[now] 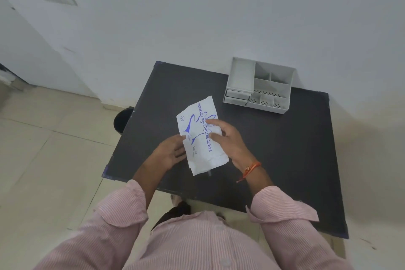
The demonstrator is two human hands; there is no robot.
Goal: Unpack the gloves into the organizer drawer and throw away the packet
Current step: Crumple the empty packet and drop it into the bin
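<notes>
Here's the packet (200, 136), a white paper sleeve printed in blue with "DISPOSABLE POLYETHYLENE GLOVES" and a glove outline, sitting near the middle of the dark table (285, 160) and tilted, its long side running from the near edge up toward the organizer (259, 85). Both hands are on it. The left hand (169, 152) comes in at the packet's left edge, thumb on top of the paper and fingers beside and under that edge, a light pinch on the side. The right hand (228, 139) lies over the packet's right edge, fingers spread and only loosely curled, fingertips pressing on the printed face. An orange thread band (251, 167) circles the right wrist. Whether the packet is lifted off the table or flat on it, I cannot tell. It looks sealed, nothing poking out of either end.

Beyond the packet, at the far right corner against the white wall, stands the organizer, pale grey plastic. Its top is split into open compartments: one long tray on the side nearest the packet, two small bins at the back, a wide bin in the middle, three small ones along the front, some with perforated floors. All of them show bare. Under the long tray sit two shallow drawers (237, 96), pushed in.

Left of the packet, past the table's edge, a dark round bin (122, 119) stands on the tiled floor, half hidden by the tabletop; its contents cannot be seen.
</notes>
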